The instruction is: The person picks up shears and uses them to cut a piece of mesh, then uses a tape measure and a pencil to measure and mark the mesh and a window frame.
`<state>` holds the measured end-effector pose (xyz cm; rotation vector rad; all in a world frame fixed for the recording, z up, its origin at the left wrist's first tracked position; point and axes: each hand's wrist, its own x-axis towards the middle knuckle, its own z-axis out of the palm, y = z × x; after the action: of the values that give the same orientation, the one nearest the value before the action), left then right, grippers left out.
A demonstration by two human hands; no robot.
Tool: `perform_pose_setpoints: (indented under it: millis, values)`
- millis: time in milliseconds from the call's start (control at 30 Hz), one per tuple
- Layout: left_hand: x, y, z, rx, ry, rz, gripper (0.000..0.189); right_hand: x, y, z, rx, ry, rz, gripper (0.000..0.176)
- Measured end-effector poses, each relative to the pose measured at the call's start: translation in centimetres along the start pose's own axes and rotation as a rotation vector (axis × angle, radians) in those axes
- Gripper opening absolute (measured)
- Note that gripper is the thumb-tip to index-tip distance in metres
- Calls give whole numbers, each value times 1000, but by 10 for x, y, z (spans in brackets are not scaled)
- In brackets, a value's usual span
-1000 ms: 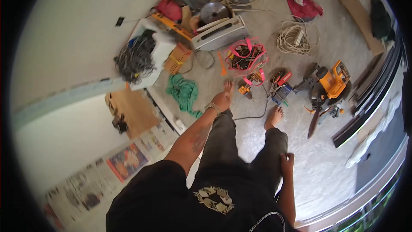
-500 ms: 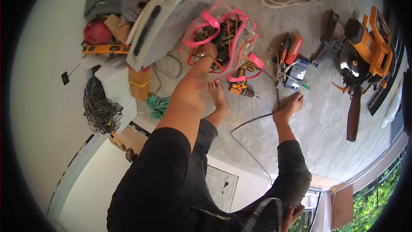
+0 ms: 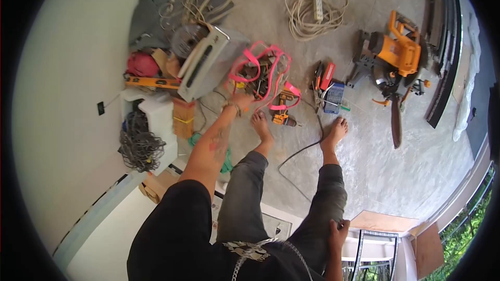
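Observation:
My left hand point(image 3: 242, 102), below a bracelet and a tattooed forearm, is just outside the near edge of a clear bag with pink trim point(image 3: 284, 61). Its fingers are small and blurred, so their grip is unclear. Metal tools and loose parts point(image 3: 263, 75) fill the bag. An orange and black cordless drill point(image 3: 281, 118) lies beside it, partly under a pink strap. My right hand point(image 3: 338, 232) rests by my right knee with curled fingers, around something small and dark that I cannot make out.
An orange miter saw point(image 3: 398, 52) stands right, near long dark strips point(image 3: 442, 57). Pliers, a red box point(image 3: 327, 75) and a blue case point(image 3: 334, 98) lie mid-floor. A coiled extension cord point(image 3: 317, 13) is beyond. Left are a grey-white machine point(image 3: 204, 62) and tangled wire point(image 3: 138, 143).
My left hand has come out of the bag toward its near edge. My right hand now shows more fully by the knee. The view has shifted and takes in more floor.

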<state>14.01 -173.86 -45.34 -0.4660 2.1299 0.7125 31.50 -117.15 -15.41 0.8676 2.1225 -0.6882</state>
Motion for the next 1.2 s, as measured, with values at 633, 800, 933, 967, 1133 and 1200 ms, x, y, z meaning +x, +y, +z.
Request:
perform_pose_setpoints:
  millis: [633, 800, 933, 967, 1133, 1200]
  values:
    - [-455, 676, 81, 948, 28, 1636, 36, -80, 50, -230, 320, 211, -221, 33]
    - [-520, 763, 134, 468, -228, 1486, 49, -99, 100, -280, 911, 467, 153, 23]
    - [-532, 805, 199, 372, -738, 1149, 70, -111, 98, -342, 960, 923, 42, 24]
    - [-536, 819, 219, 258, -876, 1078, 70, -107, 98, -359, 937, 983, 22, 23]
    - [-570, 938, 259, 58, -1060, 1079, 63, -84, 137, -451, 1010, 817, -317, 55]
    - [-555, 988, 275, 176, -757, 1409, 68, -60, 176, -488, 858, 816, -338, 53]
